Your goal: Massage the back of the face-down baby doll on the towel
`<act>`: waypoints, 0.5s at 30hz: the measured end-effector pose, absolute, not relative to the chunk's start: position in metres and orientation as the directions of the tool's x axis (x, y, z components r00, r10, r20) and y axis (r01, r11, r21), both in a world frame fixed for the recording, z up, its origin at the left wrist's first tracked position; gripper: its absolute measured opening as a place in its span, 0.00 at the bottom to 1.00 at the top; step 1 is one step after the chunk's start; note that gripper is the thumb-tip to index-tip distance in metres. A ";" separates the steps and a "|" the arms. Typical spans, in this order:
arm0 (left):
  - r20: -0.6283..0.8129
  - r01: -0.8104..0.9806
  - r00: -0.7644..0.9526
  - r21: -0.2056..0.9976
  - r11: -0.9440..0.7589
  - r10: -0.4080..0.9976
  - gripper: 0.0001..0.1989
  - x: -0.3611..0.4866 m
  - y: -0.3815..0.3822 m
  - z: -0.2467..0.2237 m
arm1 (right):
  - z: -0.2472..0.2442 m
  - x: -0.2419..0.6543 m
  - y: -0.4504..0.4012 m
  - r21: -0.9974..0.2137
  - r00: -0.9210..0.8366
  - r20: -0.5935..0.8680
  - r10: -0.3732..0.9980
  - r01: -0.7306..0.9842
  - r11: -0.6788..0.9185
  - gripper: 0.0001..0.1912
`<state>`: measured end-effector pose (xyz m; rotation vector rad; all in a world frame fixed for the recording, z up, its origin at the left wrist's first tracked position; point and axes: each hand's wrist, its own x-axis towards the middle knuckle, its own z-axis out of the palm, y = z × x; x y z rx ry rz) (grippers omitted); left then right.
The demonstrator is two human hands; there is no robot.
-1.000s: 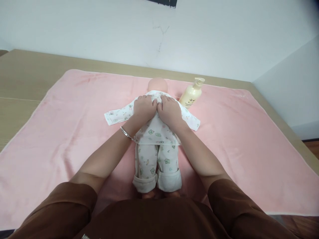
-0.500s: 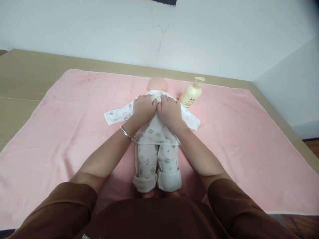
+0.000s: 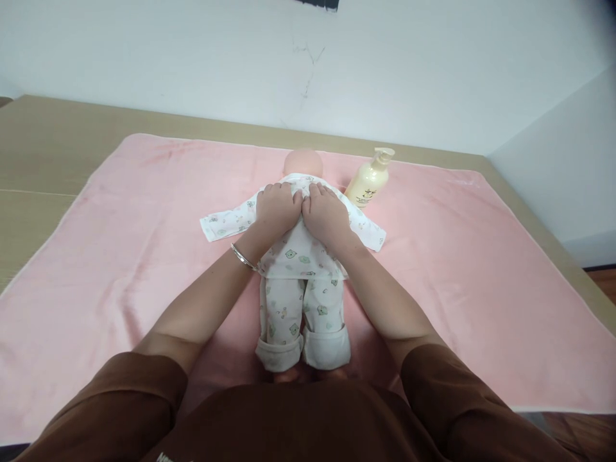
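A baby doll (image 3: pixel 301 260) in white printed pyjamas lies on a pink blanket (image 3: pixel 447 276), its bald head at the far end and its feet towards me. Its sleeves stretch out to both sides, and its trouser cuffs are rolled up. My left hand (image 3: pixel 278 208) rests flat on the left side of the doll's upper back, a silver bangle on that wrist. On the right side of the upper back lies my right hand (image 3: pixel 327 212), also flat. The thumbs come close together at the middle, and neither hand grips anything.
A pale yellow pump bottle (image 3: pixel 369 183) stands on the blanket just right of the doll's shoulder. Beneath the blanket is a wooden table (image 3: pixel 58 138), with a white wall (image 3: pixel 216 70) behind it.
Both hands keep their place on the doll's back. The whole view has shifted very slightly; nothing else has visibly moved.
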<state>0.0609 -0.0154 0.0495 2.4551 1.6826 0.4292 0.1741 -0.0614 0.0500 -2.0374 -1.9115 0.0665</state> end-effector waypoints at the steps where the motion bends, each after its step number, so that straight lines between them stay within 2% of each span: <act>1: 0.157 0.891 0.338 0.264 -0.369 0.928 0.21 0.061 -0.016 0.050 | 0.050 0.174 -0.061 -0.278 0.086 0.201 0.976 0.960 -0.028 0.25; 15: 0.148 0.895 0.358 0.227 -0.384 0.922 0.21 0.061 -0.018 0.051 | 0.048 0.177 -0.059 -0.245 0.075 0.228 0.971 0.969 -0.017 0.24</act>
